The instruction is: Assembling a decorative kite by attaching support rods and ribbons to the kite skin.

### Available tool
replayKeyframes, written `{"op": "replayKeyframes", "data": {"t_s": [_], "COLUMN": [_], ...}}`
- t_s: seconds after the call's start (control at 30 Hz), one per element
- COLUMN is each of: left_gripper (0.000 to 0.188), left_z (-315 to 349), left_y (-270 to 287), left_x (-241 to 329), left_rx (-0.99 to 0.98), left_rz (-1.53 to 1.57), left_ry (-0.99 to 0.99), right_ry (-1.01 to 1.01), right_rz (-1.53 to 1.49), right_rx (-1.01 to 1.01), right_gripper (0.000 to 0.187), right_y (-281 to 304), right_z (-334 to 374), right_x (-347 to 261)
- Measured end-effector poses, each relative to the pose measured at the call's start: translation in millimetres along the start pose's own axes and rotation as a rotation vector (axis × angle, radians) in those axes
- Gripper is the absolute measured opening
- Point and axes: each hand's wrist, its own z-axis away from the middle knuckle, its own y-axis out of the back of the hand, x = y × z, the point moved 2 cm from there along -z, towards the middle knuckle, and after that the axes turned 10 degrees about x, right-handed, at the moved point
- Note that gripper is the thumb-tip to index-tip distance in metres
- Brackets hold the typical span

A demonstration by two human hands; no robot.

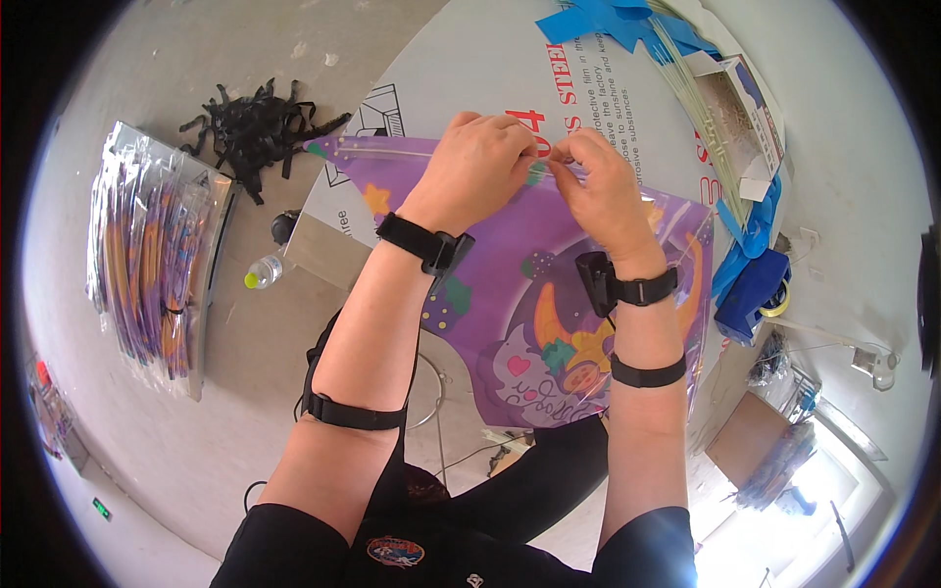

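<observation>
A purple printed sheet (490, 255), shaped like a kite sail, lies across the table edge and hangs toward my lap. Its print has a moon, stars and dotted patches. A thin pale strip or rod (377, 149) runs along its upper left edge. My left hand (480, 167) pinches that edge near the middle, fingers closed. Close beside it, my right hand (600, 186) is also closed in a pinch on the sheet's edge. The fingertips almost meet, and whatever small piece lies between them is too small to make out.
Film covers the table (451, 78). Pale thin rods (706, 118), blue strips (598, 20), an opened box (755, 127) and a blue tape dispenser (750, 294) lie right. Leftward are black straps (257, 137), a bottle (265, 272) and stacked wrapped packs (147, 265).
</observation>
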Motion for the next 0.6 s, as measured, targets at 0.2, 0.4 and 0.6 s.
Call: {"op": "replayKeyframes", "data": {"t_s": [0.2, 0.4, 0.6], "left_gripper": [0.009, 0.033, 0.047], "left_z": [0.2, 0.8, 13.3], "left_y": [3.0, 11.9, -3.0], "left_x": [-7.4, -20.0, -11.3], "left_rx": [0.029, 0.124, -0.045], "left_rz": [-0.068, -0.297, -0.391], "left_ry": [0.12, 0.088, 0.066], "right_ry": [-0.031, 0.039, 0.129], "right_rz": [0.032, 0.268, 0.426], "right_rx": [0.018, 0.147, 0.027], "right_gripper": [0.009, 0.027, 0.047], "right_y": [4.6, 8.6, -4.8], "right_z": [-0.1, 4.3, 26.9], "right_x": [14.6, 21.4, 2.5]}}
